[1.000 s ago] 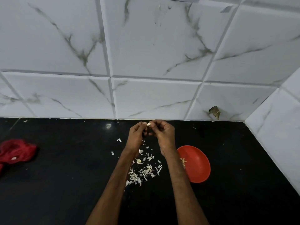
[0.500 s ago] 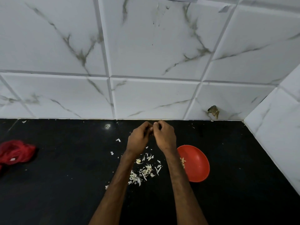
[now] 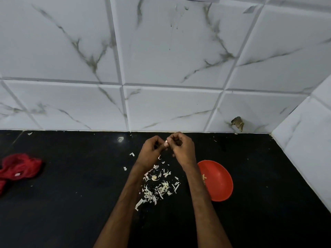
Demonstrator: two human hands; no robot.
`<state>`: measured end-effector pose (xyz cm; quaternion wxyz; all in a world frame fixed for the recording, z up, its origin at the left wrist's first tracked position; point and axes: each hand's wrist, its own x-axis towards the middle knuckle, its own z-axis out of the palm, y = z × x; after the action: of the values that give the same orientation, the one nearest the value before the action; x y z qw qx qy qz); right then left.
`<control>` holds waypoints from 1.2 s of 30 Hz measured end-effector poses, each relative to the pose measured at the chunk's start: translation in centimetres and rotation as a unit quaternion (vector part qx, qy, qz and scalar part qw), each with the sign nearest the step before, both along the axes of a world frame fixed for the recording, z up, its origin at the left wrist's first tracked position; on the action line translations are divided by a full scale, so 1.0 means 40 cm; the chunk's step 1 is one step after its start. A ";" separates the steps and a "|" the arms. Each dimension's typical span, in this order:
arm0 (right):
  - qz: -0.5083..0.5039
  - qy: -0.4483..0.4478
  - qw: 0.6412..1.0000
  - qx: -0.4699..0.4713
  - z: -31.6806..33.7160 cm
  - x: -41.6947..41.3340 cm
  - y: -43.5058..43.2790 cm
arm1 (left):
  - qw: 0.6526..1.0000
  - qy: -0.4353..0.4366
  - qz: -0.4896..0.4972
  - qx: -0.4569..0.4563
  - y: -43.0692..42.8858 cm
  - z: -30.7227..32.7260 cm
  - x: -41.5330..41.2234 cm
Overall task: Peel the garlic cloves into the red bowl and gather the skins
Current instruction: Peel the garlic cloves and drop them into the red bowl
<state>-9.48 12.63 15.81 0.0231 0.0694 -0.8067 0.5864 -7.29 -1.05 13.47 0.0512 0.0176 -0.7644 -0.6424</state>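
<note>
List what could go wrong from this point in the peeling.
1. The left hand and right hand pinch the clove over the skins, not the bowl; if it slips, it may drop among them.
2. A few skins lie apart from the pile on the counter and could be missed when gathering.
3. The right forearm crosses the bowl's rim and might nudge it.

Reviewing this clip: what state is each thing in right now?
Left hand: fingers curled, pinching the small pale garlic clove.
Right hand: fingers curled, pinching the same clove.
Garlic clove: held above the counter, mostly hidden; peeled or not unclear.
Round red plastic bowl: upright on the black countertop, few pale pieces inside.
White papery garlic skins: scattered loose, not gathered.
Crumpled red cloth: lying at left, untouched.
</note>
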 end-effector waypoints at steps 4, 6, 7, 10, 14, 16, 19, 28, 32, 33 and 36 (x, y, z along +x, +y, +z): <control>-0.012 0.046 0.976 0.214 0.006 0.011 -0.011 | 1.000 -0.002 0.003 -0.030 0.007 -0.001 0.003; -0.021 0.065 0.959 0.274 0.006 0.013 -0.013 | 0.998 0.005 0.004 -0.062 0.013 0.007 0.008; -0.020 0.069 0.956 0.285 0.006 0.013 -0.012 | 0.997 0.008 0.003 -0.077 0.015 0.009 0.011; -0.015 0.079 0.951 0.299 0.003 0.013 -0.011 | 0.992 0.020 0.003 -0.123 0.013 0.010 0.014; -0.021 0.108 0.950 0.293 -0.008 0.015 -0.011 | 0.979 0.035 0.003 -0.199 0.012 0.016 0.020; -0.018 0.121 0.948 0.294 -0.015 0.015 -0.013 | 0.973 0.047 0.011 -0.224 0.013 0.022 0.024; -0.024 0.121 0.948 0.293 -0.020 0.012 -0.015 | 0.970 0.056 0.020 -0.236 0.014 0.027 0.026; -0.027 -0.049 0.997 0.048 -0.036 -0.012 -0.009 | 0.972 0.073 0.007 -0.221 -0.005 0.018 0.023; 0.013 -0.035 0.998 0.055 -0.034 -0.011 0.002 | 0.974 0.077 0.011 -0.211 -0.004 0.013 0.028; 0.028 -0.034 0.997 0.062 -0.031 -0.010 0.004 | 0.975 0.070 0.021 -0.212 -0.003 0.013 0.028; 0.072 -0.048 0.995 0.049 -0.029 -0.006 0.009 | 0.975 0.065 0.035 -0.210 -0.007 0.012 0.028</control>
<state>-9.72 13.00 14.67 -0.0615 0.1002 -0.8278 0.5486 -6.16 -1.31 13.94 0.1257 -0.0086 -0.8761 -0.4654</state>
